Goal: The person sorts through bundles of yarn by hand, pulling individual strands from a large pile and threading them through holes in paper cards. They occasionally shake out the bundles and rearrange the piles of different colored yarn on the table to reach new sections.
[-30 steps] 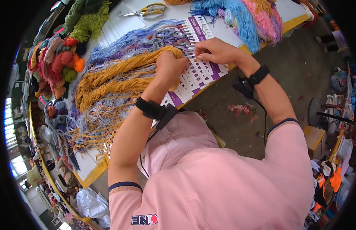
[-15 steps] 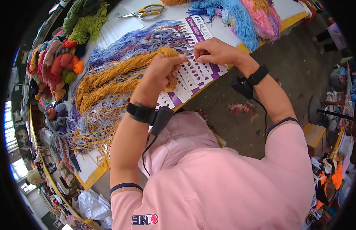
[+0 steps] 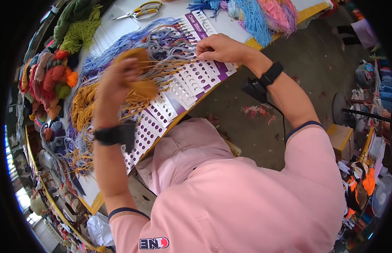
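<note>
My left hand, blurred by motion, grips a mustard-yellow thread hank over the left part of the table. Several strands run nearly straight from that hank to my right hand. The right thumb and forefinger are pinched on their ends, just above the punched cards. These white-and-purple thread cards overlap in a row along the near table edge, with rows of holes. Blue and grey threads hang from the far cards and spread leftward. Looser mustard thread lies beneath and beside my left wrist.
Yellow-handled scissors lie at the far side on the white table. Coloured yarn bundles are heaped at the left, green hanks behind them. Light-blue and pink hanks rest at the far right, by the yellow table edge.
My left hand has swung away to the left with the mustard hank, drawing strands out between the hands. My right hand keeps its pinch near the cards. The whole view has shifted slightly.
</note>
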`<action>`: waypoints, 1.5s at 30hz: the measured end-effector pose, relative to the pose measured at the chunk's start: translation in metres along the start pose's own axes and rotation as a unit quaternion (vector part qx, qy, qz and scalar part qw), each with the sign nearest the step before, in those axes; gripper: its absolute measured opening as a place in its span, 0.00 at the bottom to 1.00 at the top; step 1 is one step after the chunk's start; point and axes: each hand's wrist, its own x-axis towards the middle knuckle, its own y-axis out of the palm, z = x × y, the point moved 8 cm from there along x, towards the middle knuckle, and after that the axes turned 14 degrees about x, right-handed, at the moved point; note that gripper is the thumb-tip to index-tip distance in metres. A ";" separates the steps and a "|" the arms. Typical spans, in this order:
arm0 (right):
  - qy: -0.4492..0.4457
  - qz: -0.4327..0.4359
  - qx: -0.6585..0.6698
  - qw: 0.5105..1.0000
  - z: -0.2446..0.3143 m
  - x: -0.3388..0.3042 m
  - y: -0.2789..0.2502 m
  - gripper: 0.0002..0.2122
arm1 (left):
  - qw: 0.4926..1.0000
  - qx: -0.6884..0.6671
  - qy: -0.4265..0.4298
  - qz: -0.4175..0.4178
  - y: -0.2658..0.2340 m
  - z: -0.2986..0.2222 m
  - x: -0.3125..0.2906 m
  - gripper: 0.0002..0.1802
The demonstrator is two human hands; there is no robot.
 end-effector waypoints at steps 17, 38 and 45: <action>-0.055 -0.146 -0.085 0.984 0.050 0.013 0.039 0.05 | 0.960 -0.256 0.065 0.097 0.048 0.004 -0.059 0.22; 0.067 -0.048 0.552 0.830 0.063 0.019 0.114 0.04 | 0.962 -0.258 0.021 0.085 0.032 0.028 -0.060 0.17; -0.170 -0.157 0.773 0.591 0.046 -0.075 -0.041 0.08 | 0.895 -0.363 0.249 -0.067 -0.166 -0.041 -0.093 0.18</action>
